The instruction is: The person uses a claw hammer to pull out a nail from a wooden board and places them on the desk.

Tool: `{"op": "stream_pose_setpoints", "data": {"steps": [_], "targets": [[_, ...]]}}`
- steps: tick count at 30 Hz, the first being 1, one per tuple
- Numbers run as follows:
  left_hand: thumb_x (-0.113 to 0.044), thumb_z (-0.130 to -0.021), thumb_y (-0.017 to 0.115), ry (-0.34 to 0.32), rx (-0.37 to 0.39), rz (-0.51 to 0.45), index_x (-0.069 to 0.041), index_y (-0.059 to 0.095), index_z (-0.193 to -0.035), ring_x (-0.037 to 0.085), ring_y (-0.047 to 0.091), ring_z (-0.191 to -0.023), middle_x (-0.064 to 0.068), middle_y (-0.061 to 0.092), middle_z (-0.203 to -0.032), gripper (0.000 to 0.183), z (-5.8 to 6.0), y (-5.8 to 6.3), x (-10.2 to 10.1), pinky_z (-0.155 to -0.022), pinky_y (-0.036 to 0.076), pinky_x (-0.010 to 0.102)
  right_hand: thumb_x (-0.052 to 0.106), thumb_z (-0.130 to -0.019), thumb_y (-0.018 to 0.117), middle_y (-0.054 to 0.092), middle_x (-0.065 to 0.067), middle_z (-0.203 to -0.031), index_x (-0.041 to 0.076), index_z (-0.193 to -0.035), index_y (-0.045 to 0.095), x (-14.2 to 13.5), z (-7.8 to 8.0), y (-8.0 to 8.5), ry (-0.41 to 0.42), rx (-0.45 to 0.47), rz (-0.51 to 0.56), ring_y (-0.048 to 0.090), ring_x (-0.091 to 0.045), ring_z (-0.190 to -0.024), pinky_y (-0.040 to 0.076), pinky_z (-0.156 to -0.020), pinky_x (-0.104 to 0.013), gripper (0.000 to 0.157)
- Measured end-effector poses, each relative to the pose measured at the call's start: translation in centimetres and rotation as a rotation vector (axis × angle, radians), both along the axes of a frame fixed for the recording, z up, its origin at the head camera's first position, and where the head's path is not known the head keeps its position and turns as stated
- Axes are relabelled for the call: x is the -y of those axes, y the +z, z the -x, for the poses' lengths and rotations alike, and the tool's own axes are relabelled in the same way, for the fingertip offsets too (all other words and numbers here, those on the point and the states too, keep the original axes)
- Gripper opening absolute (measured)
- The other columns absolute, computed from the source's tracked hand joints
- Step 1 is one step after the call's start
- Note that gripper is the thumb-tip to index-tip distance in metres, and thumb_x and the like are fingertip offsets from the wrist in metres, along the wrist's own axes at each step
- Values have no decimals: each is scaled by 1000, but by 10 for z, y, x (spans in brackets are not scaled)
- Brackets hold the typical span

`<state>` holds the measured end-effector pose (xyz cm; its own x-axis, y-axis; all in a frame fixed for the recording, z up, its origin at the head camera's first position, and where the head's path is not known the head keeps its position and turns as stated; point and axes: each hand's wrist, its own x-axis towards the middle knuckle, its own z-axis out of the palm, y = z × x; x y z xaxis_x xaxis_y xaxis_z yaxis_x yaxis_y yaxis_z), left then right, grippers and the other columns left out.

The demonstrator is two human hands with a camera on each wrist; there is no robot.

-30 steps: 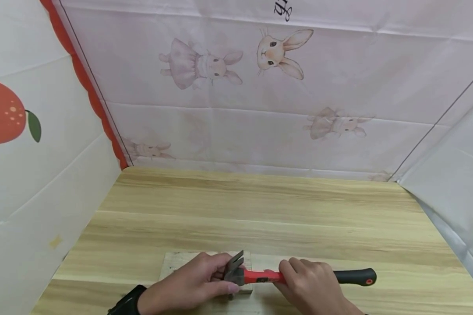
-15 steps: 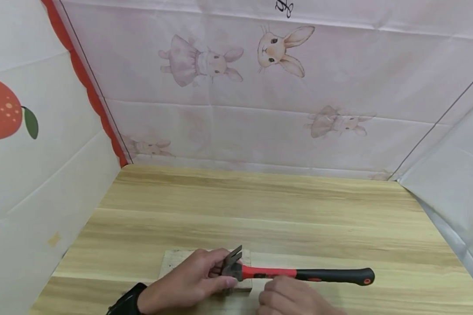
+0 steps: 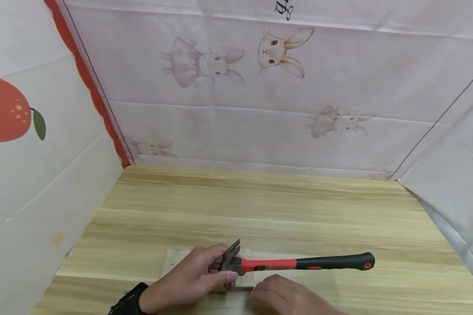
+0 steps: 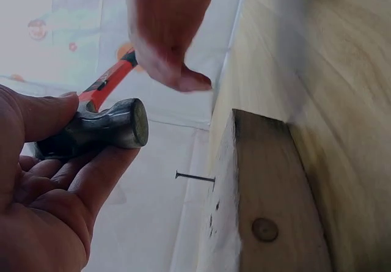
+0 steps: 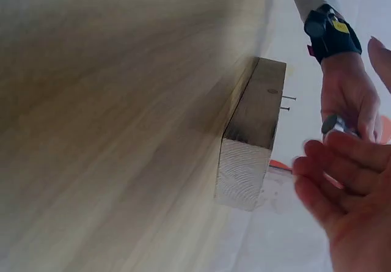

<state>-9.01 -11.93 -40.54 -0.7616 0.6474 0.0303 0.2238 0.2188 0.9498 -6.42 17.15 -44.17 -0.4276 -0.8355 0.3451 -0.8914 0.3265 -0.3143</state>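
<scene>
My left hand (image 3: pixel 193 276) grips a claw hammer (image 3: pixel 270 264) by its dark head, thumb on the near side. The red and black handle points right, unsupported, and the claw sticks up. In the left wrist view the round striking face (image 4: pixel 140 123) shows beyond the fingers. Below the hammer lies a wooden block (image 4: pixel 269 180), partly covered by the left hand in the head view. A nail (image 4: pixel 195 176) stands out of its top; two nails (image 5: pixel 288 98) appear in the right wrist view. My right hand (image 3: pixel 289 296) hovers off the handle, fingers loosely bent and holding nothing.
The block rests on a wood-grain table (image 3: pixel 260 201) near its front. A rabbit-print cloth (image 3: pixel 236 105) hangs behind it, and pale sheets (image 3: pixel 55 175) stand on the left and right. A dark wristband (image 3: pixel 129 301) is on the left wrist.
My right hand has let go of the hammer handle and moved down and left. The handle's free end has tilted up a little, while the left hand keeps its grip on the head.
</scene>
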Motion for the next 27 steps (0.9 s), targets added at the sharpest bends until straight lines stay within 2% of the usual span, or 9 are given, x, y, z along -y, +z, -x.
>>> {"op": "stream_pose_setpoints", "data": {"steps": [3, 5, 7, 10, 13, 16, 20, 23, 27], "targets": [[-32, -100, 68, -8, -28, -13, -6, 66, -121, -2, 57, -76, 4, 75, -98, 33, -1, -1, -2, -68, 51, 17, 53, -95, 70, 65, 3, -137, 19, -146, 55, -8, 4, 6, -79, 314, -59, 63, -10, -124, 58, -98, -31, 63], [-32, -100, 68, -18, -51, -14, -6, 66, -117, -3, 54, -73, 1, 73, -92, 31, -2, -2, -3, -66, 49, 16, 51, -92, 76, 65, 1, -139, 22, -148, 52, -11, 7, 9, -137, 521, -72, 62, -9, -124, 59, -95, -32, 68], [-33, -101, 67, -33, -60, -15, -7, 66, -114, -4, 54, -73, -1, 72, -92, 29, -3, -2, -4, -66, 48, 15, 44, -91, 79, 66, -2, -134, 24, -148, 52, -14, 9, 10, -191, 707, -29, 62, -8, -120, 57, -92, -29, 66], [-34, -101, 67, -53, -61, -16, -8, 65, -110, -4, 52, -72, -3, 68, -88, 27, -4, -3, -5, -65, 46, 15, 30, -97, 74, 69, -5, -127, 23, -146, 55, -15, 10, 6, -208, 873, 97, 60, -6, -111, 54, -87, -26, 53], [-34, -101, 66, -58, -56, -23, -8, 65, -111, -4, 53, -73, -1, 71, -89, 28, -6, -2, -5, -66, 47, 15, 26, -108, 57, 69, -11, -126, 13, -147, 55, -16, 10, 0, -107, 932, 293, 62, -8, -110, 54, -86, -27, 41], [-34, -101, 66, -40, -51, -24, -7, 65, -115, -3, 55, -75, 1, 74, -93, 30, -6, -1, -5, -68, 49, 16, 30, -114, 38, 69, -7, -131, 5, -149, 53, -16, 11, -2, 5, 1002, 475, 63, -8, -115, 55, -90, -28, 45], [-33, -101, 66, -17, -47, -23, -8, 65, -121, -2, 56, -77, 4, 76, -98, 32, -6, 1, -3, -70, 50, 17, 41, -115, 23, 71, 2, -131, 13, -153, 52, -15, 11, 1, 100, 1251, 704, 64, -9, -121, 52, -98, -25, 55], [-33, -101, 66, -13, -67, -24, -8, 65, -124, -1, 55, -77, 3, 75, -98, 34, -6, 2, -2, -69, 50, 18, 44, -113, 10, 71, -3, -134, 13, -155, 49, -16, 8, 6, 209, 1395, 867, 62, -11, -126, 47, -107, -24, 65], [-31, -102, 66, -16, -86, -41, -7, 65, -123, -2, 53, -75, 0, 70, -92, 32, -6, 5, -1, -66, 49, 17, 42, -112, 0, 64, -8, -146, 4, -154, 47, -16, 6, 15, 350, 1420, 1043, 56, -16, -139, 39, -119, -27, 74]]}}
